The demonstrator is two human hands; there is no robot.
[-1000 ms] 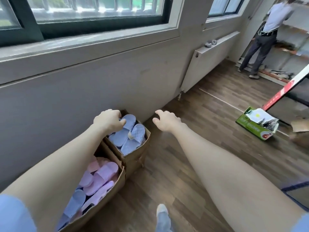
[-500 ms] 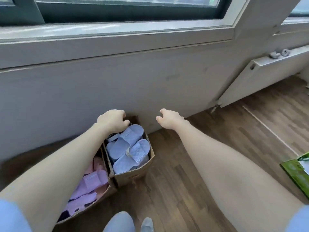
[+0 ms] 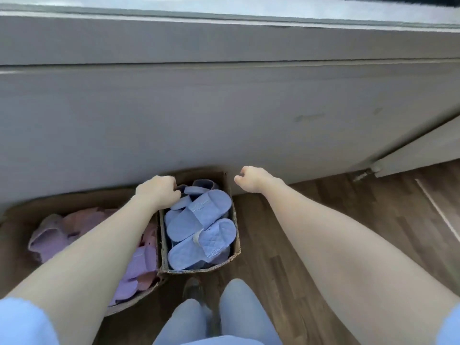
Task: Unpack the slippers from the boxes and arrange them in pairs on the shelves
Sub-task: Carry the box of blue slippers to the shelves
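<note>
Since the earlier frame we have closed on the boxes and look more steeply down: our knees in pale blue trousers [image 3: 239,310] now show at the bottom edge, and both hands have sunk nearer the carton.

Blue quilted foam slippers [image 3: 199,220] lie heaped in the small brown cardboard box [image 3: 237,242], which stands on the floor against the wall. We judge them light, soft and bendable, not fragile, with a matt surface that should not slip. The top band or the sole edge gives the best hold. The uppermost two lie side by side and look ready to come out as a pair.

Our left hand [image 3: 156,191] sits at the box's far left corner with its fingers curled downward. Whether they hold a slipper or the rim, or nothing, we cannot tell. Our right hand [image 3: 251,179] hovers apart to the right of the box, fingers loosely bent, holding nothing.

Just to the left stands a larger cardboard box [image 3: 74,197] of pink and lilac slippers [image 3: 49,235], partly hidden under our left forearm. Behind both rises the grey wall [image 3: 224,120], with a white radiator [image 3: 423,150] at right above the dark wooden floor [image 3: 348,207]. No shelves are in view, so carrying is still to come. The wall close behind limits the reach from that side.
</note>
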